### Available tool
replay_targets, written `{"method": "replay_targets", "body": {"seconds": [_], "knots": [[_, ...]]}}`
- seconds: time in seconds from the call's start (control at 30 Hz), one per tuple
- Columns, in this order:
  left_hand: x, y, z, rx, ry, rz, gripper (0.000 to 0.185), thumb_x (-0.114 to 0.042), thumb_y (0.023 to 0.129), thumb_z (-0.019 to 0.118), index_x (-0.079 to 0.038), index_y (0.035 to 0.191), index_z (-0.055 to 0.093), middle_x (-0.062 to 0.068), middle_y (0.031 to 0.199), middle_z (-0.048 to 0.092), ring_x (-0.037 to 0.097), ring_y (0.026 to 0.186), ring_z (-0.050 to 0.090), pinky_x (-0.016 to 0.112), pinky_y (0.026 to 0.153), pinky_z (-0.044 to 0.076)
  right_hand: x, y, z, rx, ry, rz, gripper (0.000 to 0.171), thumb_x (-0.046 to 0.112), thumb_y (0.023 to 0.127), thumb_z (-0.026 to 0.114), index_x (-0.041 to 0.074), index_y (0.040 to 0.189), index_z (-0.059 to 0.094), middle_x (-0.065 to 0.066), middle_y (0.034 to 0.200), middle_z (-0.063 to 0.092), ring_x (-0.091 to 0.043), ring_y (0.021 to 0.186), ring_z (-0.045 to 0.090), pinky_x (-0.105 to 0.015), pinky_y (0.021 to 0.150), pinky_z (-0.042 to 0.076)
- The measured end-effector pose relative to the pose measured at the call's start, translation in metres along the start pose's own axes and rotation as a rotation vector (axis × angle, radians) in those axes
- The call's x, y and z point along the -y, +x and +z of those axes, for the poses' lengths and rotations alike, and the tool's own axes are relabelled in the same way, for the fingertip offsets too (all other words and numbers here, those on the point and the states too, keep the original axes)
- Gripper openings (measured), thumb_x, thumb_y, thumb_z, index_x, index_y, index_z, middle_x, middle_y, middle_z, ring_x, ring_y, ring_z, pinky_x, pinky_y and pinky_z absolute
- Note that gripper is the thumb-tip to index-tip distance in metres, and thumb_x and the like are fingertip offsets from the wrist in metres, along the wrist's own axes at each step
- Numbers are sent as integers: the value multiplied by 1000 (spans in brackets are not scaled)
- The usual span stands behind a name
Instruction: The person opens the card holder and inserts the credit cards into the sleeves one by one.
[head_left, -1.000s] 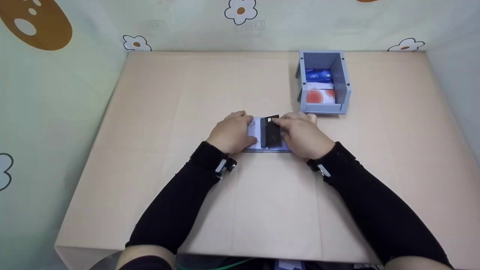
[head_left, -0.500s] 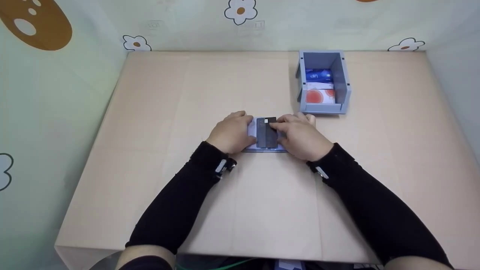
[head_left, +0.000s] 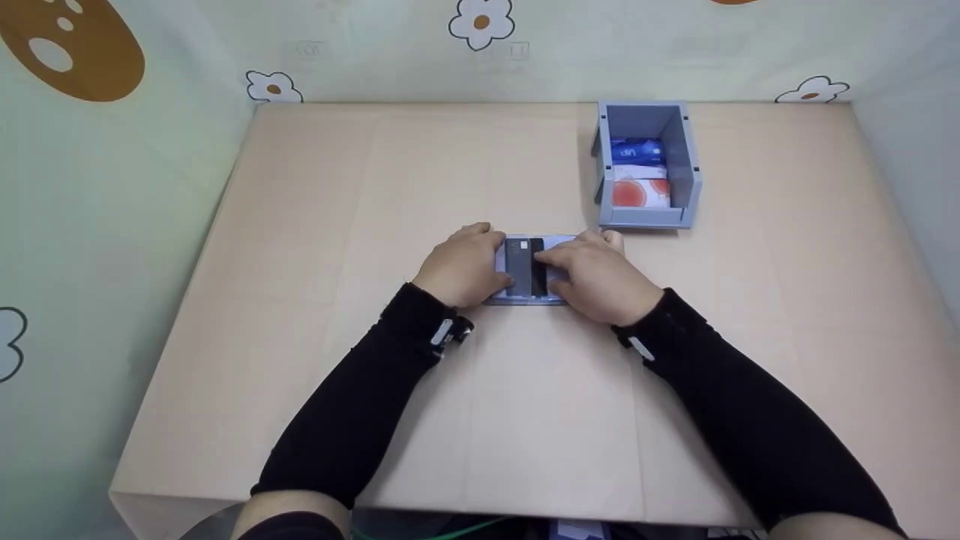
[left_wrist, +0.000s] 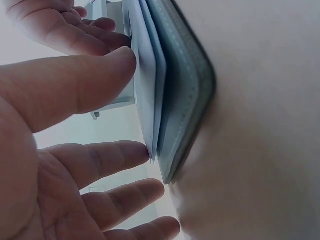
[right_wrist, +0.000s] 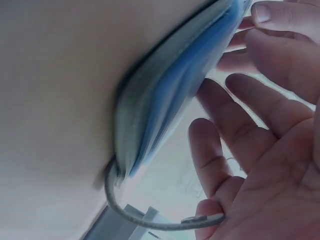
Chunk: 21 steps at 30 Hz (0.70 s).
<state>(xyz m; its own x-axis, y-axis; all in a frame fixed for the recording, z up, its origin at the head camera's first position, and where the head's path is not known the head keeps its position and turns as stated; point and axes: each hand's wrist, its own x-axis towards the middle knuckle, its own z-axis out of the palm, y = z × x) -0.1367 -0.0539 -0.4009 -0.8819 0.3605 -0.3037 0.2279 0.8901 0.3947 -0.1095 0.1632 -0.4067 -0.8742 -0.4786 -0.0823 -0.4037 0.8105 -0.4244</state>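
Observation:
A small card holder (head_left: 517,301) lies spread out with pale inner sleeves; its grey-green cover with stitched edges (left_wrist: 192,85) shows from the left wrist. A black card (head_left: 538,283) sits mostly inside a translucent sleeve, only its right strip uncovered, a white square near its top. My left hand (head_left: 461,262) rests on the holder's left end, thumb pressing the sleeves, other fingers stretched along the far edge. With my right hand (head_left: 596,274) I touch the card's uncovered strip with the index fingertip, thumb close by its right edge. A curved strap (right_wrist: 145,224) reaches my little finger.
Behind my right hand stands a grey-blue open bin (head_left: 649,219). In it lie a blue pack (head_left: 637,151) and a white box with orange-red circles (head_left: 630,193). A beige cloth (head_left: 525,412) covers the table, with patterned walls at the back and sides.
The black card has moved left, deeper under the translucent sleeve, and from slightly tilted to straight. My right hand has moved left with it. My left hand has stayed in place.

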Motion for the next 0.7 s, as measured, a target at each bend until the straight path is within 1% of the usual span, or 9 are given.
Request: {"method": "replay_targets", "body": {"seconds": [0.13,0.37,0.43,0.53,0.6,0.7], "knots": [[1,1,0,4,-1,0,74,-39,94,76,-8,156,50,18,168,38,36,157,34,50,129,30,0,0,1,3,2,-11,44,11,94,73,6,138,69,-9,135,73,-31,113,58,-48,90,26],[1,1,1,-1,2,8,74,-40,95,75,-7,156,50,18,167,40,35,156,36,49,128,31,1,0,0,19,6,-9,43,12,97,71,6,140,68,-8,136,72,-31,116,58,-47,92,27],[1,1,1,0,4,9,73,-39,95,75,-7,156,50,18,166,41,35,155,39,49,127,34,2,-1,0,25,14,-8,43,13,98,70,6,140,67,-9,136,72,-31,118,58,-47,95,30],[1,0,0,-4,0,8,71,-37,96,74,-6,155,51,17,164,44,34,150,46,48,123,39,3,-1,0,16,21,-29,41,11,99,68,4,139,68,-11,135,73,-33,120,61,-48,102,37],[1,0,0,-5,-4,8,70,-36,96,74,-5,155,52,16,163,46,34,147,50,47,122,41,4,-1,0,9,21,-43,40,11,99,67,3,138,68,-12,133,73,-34,120,61,-48,103,41],[0,0,1,-3,-6,5,67,-33,97,73,-5,154,53,16,162,49,32,146,52,46,121,43,5,-2,0,6,22,-48,38,11,100,67,3,137,69,-13,132,73,-34,119,62,-49,102,41]]}}
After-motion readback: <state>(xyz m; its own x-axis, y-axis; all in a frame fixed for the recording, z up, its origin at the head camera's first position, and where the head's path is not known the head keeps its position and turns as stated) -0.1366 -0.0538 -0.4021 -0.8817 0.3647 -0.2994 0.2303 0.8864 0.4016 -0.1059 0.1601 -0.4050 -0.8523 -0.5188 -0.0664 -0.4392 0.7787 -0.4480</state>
